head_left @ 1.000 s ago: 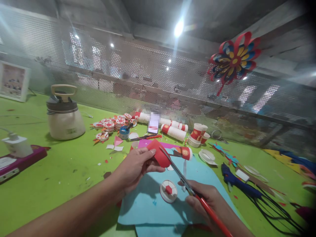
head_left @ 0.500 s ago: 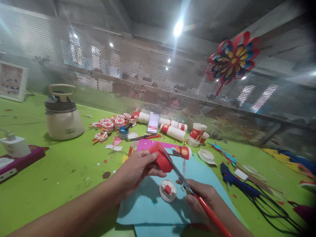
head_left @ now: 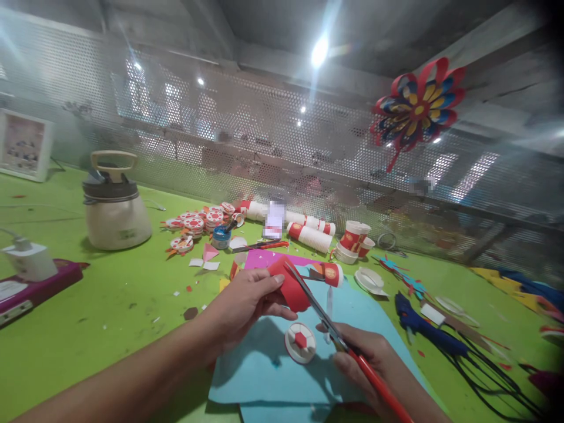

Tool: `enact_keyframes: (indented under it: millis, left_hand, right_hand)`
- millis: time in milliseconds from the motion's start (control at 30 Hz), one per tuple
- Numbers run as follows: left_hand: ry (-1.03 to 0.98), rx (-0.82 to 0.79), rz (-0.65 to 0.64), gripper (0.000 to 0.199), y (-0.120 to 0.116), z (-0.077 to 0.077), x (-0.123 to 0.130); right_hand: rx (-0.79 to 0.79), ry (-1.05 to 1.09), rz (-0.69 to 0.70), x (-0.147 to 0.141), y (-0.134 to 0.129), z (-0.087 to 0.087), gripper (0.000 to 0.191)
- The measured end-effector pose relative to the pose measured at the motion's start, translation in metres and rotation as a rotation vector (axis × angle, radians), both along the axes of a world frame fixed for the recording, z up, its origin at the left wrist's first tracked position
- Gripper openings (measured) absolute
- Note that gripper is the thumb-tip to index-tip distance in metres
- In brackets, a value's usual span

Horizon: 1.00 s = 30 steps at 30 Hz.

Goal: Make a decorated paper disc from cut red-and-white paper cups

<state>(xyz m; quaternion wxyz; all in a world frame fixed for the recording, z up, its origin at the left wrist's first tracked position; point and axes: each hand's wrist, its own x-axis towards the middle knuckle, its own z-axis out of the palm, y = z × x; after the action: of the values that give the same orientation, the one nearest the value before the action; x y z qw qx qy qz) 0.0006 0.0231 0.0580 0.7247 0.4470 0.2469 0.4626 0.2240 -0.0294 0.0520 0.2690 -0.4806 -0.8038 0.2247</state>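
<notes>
I see a small piece of red paper (head_left: 291, 289), curled and rounded along its near edge, pinched by the fingertips of my left hand (head_left: 247, 302) and held up off the surface, above the far part of a light blue sheet. The scissors (head_left: 326, 320) have slim metal blades and red handles; they slant from the near right up toward the far left, gripped in my right hand (head_left: 370, 361). Their blades lie against the right edge of the red paper, the tips reaching its top corner, though I can't tell how far apart the blades are.
</notes>
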Motion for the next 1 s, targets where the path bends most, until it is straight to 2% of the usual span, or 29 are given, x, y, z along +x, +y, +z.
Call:
enact_keyframes:
  millis: [267,700,1000]
  left_hand:
    - [-0.008,-0.006,-0.009,0.022,-0.0026,-0.0012,0.0022]
    - [-0.02,0.009,-0.05,0.022,-0.002,-0.0007,0.0015]
    - [-0.007,0.005,-0.047,0.022,-0.002,0.0008,0.0013]
  right_hand:
    - [-0.045,-0.001,-0.001,-0.0034,-0.002,0.0031,0.058]
    - [-0.047,0.067,0.021,-0.0015,-0.002,-0.0002,0.045]
    - [-0.078,0.072,-0.032,-0.0084,-0.0037,0.0007,0.058]
